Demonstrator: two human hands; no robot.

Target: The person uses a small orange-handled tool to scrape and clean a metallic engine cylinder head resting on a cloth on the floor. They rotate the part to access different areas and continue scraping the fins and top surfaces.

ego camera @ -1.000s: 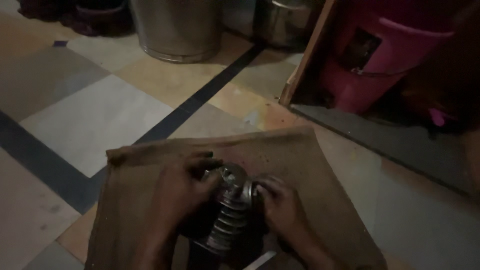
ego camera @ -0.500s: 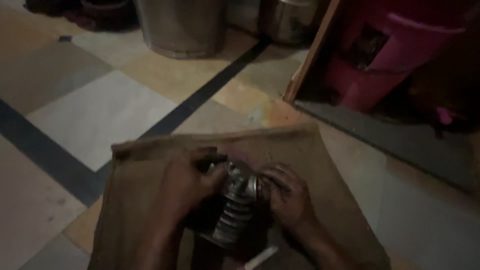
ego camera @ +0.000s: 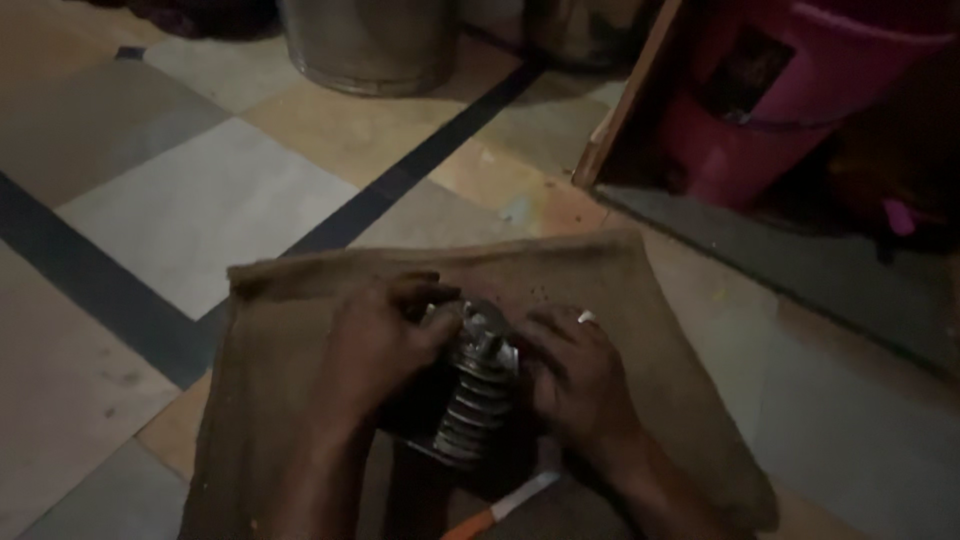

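A dark, square label (ego camera: 748, 72) sits on the pink container (ego camera: 800, 110) at upper right; its print is unreadable.

A dim home floor: patterned tiles (ego camera: 200, 200), metal bucket (ego camera: 365, 45), pink plastic bin (ego camera: 790, 90).

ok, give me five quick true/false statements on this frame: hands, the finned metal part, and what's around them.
1. Both hands, left hand and right hand, are on the finned metal part. True.
2. The part sits on bare tile. False: it rests on a brown burlap sack spread over the tiled floor.
3. A pink plastic bucket stands at upper right. True.
4. A metal bucket stands on the sack. False: it stands on the floor at the top, clear of the sack.
5. An orange-and-white stick-like item lies near the bottom edge. True.
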